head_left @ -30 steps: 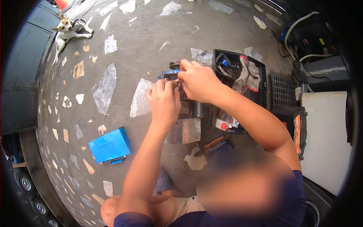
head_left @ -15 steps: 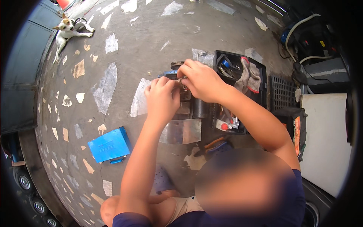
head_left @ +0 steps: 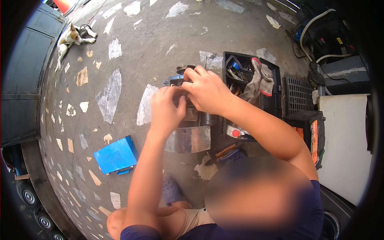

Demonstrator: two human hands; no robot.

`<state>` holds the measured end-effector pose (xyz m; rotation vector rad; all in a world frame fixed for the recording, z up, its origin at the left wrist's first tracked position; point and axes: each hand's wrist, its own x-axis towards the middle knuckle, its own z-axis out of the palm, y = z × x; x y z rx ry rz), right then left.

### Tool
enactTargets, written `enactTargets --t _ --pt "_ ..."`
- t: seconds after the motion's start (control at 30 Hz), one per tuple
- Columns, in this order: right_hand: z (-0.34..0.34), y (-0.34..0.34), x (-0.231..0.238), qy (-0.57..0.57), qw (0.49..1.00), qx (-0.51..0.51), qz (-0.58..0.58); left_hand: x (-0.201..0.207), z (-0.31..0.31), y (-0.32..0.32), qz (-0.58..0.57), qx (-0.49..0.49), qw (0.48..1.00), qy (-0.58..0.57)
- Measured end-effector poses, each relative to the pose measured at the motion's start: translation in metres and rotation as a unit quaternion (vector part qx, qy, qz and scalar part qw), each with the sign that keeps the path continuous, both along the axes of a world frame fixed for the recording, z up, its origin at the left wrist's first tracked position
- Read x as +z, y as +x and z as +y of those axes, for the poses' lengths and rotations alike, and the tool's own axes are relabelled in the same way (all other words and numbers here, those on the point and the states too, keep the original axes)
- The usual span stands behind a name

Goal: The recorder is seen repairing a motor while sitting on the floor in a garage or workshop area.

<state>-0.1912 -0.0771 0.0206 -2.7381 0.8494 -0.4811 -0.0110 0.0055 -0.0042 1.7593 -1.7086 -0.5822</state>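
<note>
My left hand point(head_left: 165, 108) and my right hand point(head_left: 207, 90) meet over a small mechanical assembly on the ground, fingers bent and fingertips close together. What they pinch is a small part hidden behind the fingers. Past the hands, a blue metal piece point(head_left: 171, 82) and a dark round wheel-like part point(head_left: 185, 69) of the assembly show. A dark cylinder point(head_left: 209, 119) lies below my right wrist. Nearer to me is a curved, shiny metal sheet point(head_left: 188, 140).
An open black toolbox point(head_left: 279, 86) on the right holds tools and grey work gloves point(head_left: 256, 82). A blue case point(head_left: 116, 155) lies to the left. Farther right stand a black grate point(head_left: 299, 96) and a black-and-orange battery-like box point(head_left: 310, 132). A dog point(head_left: 69, 42) rests far left.
Both hands have shifted slightly, my right one a little left and down, and stay together over the assembly. The dog has lowered and turned its head.
</note>
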Motion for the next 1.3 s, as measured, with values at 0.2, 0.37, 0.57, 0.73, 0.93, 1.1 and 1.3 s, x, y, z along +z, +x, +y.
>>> enactTargets --t 0.2,0.37,0.57,0.73,0.93,1.1,1.3 --pt "-0.004 0.006 0.003 -0.099 0.992 0.057 0.06 0.005 0.006 0.012 0.016 0.025 0.989 -0.148" --pt "-0.004 0.005 0.003 -0.098 0.992 0.07 0.044 -0.003 0.005 0.012 0.008 0.017 0.992 -0.126" --pt "-0.005 0.017 0.003 -0.117 0.99 0.05 0.058 0.002 0.004 0.01 0.044 0.02 0.995 -0.084" --pt "-0.013 0.016 0.003 -0.109 0.99 0.076 0.051 0.005 0.004 0.005 0.056 0.045 0.995 -0.063" --pt "-0.011 0.02 0.004 -0.054 0.995 0.063 0.049 0.012 0.002 0.004 0.084 0.059 0.995 -0.004" --pt "-0.008 0.016 -0.004 -0.009 0.999 0.041 0.0 0.011 0.001 0.003 0.073 0.054 0.996 -0.005" --pt "-0.008 0.021 -0.006 -0.018 0.998 0.06 0.003 0.007 0.004 0.002 0.074 0.06 0.995 -0.001"
